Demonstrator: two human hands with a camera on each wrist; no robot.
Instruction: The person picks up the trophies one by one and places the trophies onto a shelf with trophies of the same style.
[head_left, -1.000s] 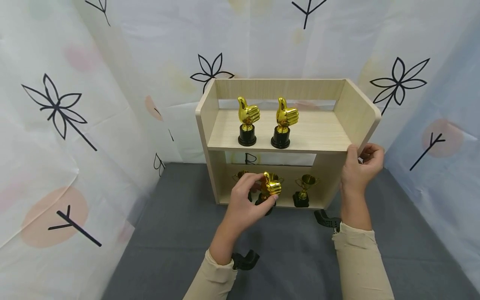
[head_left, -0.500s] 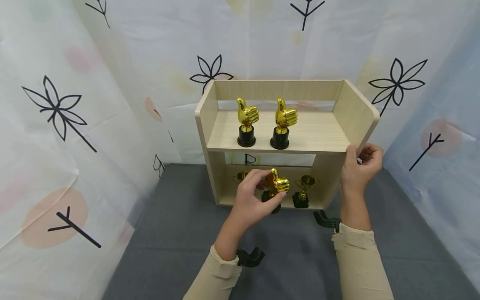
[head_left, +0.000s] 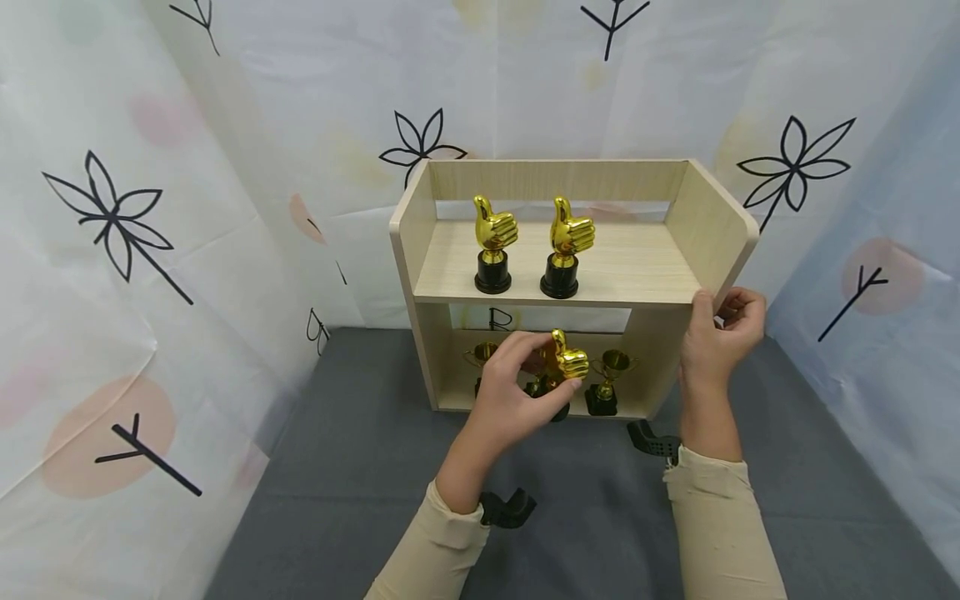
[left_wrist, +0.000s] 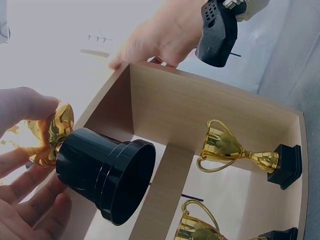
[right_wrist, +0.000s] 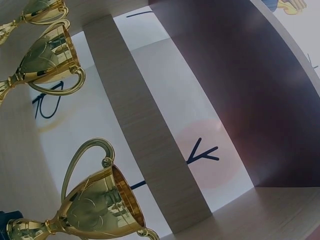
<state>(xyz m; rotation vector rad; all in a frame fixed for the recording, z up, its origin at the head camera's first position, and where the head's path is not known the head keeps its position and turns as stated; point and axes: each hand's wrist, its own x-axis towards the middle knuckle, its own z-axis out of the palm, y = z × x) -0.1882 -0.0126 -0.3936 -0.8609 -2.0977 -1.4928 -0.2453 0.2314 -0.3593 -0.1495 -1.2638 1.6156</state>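
Observation:
My left hand [head_left: 517, 383] pinches a gold thumbs-up trophy [head_left: 572, 360] by its gold part, in front of the lower compartment. In the left wrist view its round black base [left_wrist: 107, 170] points toward the shelf, clear of the boards. My right hand [head_left: 726, 329] grips the right side of the two-tier wooden shelf [head_left: 562, 302], thumb at the front edge of the middle board. On the upper board stand two more thumbs-up trophies, a left one [head_left: 493, 242] and a right one [head_left: 566, 246]. Below are gold cup trophies on black bases, a right cup [head_left: 611, 375] and a left cup [head_left: 483, 354]; a middle one is mostly hidden behind my left hand.
The shelf stands on a dark grey cloth [head_left: 360, 467] against a white patterned backdrop [head_left: 300, 125]. To the right of the two upper trophies, the upper board runs on to the shelf's right side wall [head_left: 708, 225].
My left hand has carried the thumbs-up trophy rightward and slightly up, past the middle cup. My right hand keeps its hold on the shelf's side.

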